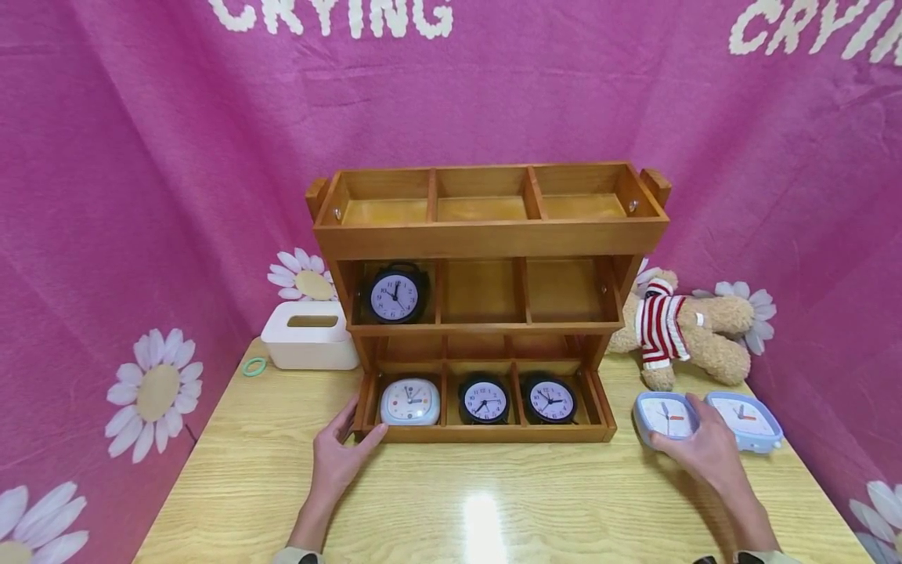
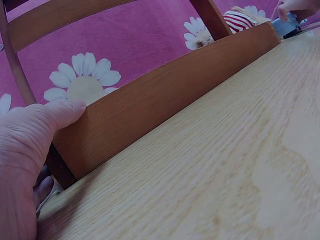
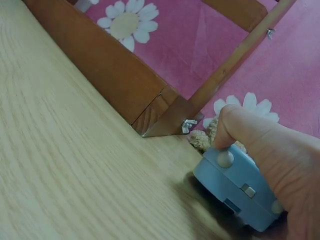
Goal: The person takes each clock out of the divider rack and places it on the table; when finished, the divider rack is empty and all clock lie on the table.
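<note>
Pink cloth with white daisies (image 1: 158, 392) hangs behind and to both sides of a wood-grain bench (image 1: 423, 501). Brown rack (image 1: 493, 241) stands at the centre, three tiers of three bays.

Blue clock (image 1: 665, 415): right of the rack, near the bear (image 1: 662, 325), just left of a second blue clock (image 1: 748, 424). Right hand (image 1: 713, 453) is clamped on the first, thumb and fingers on its case. Whether its underside touches the bench: cannot tell. Left hand (image 1: 341, 462) is clamped round the rack's near left corner, thumb on the front board, fingers round the left end.

Handling (judged): case looks like moulded plastic, so light, stiff, somewhat slippery at the rounded corners. Dial cover is probably the fragile part; a drop could crack it or jar the movement. Best hold: a pinch across opposite side walls, fingertips off the dial. Right wrist view shows round knobs and a small square piece on one edge; better not to press on those. Moderate squeeze should do.

Rack (judged): wood, rigid, much heavier than a clock; steady it low at a corner, as the left hand does.
</note>
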Demonstrator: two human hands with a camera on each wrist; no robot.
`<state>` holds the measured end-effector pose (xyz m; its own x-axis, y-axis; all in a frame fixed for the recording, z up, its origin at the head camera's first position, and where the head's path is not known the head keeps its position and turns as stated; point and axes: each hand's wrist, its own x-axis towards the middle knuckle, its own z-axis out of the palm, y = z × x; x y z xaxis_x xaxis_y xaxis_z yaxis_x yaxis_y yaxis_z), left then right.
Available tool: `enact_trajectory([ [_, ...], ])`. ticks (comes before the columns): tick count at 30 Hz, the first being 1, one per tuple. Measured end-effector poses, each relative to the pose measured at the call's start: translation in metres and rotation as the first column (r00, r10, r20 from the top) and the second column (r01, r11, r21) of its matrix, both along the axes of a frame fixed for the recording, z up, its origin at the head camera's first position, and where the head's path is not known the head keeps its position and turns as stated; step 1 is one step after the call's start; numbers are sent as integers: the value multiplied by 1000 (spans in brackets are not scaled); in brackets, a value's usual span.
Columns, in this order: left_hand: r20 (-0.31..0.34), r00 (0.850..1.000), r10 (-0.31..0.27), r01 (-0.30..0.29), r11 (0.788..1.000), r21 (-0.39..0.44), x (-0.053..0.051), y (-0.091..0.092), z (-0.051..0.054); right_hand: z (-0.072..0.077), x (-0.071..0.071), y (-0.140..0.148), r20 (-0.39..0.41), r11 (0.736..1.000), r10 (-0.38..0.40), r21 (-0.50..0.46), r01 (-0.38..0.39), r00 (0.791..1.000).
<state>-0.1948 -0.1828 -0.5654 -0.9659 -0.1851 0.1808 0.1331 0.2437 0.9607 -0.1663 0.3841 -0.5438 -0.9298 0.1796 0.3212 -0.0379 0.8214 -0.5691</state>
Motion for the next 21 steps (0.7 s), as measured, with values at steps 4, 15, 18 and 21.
enact_trajectory([
  [4, 8, 1000, -1, 1, 1000, 4, 1, 0, -1, -3, 0, 2, 24, 1000, 1, -7, -1, 1000],
  [15, 3, 1000, -10, 10, 1000, 16, 0, -1, -2, -6, 3, -3, -76, 1000, -18, 13, 19, 997],
  [18, 3, 1000, -12, 12, 1000, 15, 0, -1, -1, -6, 4, -6, -93, 999, -32, 33, 35, 995],
  [21, 5, 1000, -11, 11, 1000, 12, 0, 0, -1, -5, 5, -7, -92, 998, -41, 46, 45, 995],
])
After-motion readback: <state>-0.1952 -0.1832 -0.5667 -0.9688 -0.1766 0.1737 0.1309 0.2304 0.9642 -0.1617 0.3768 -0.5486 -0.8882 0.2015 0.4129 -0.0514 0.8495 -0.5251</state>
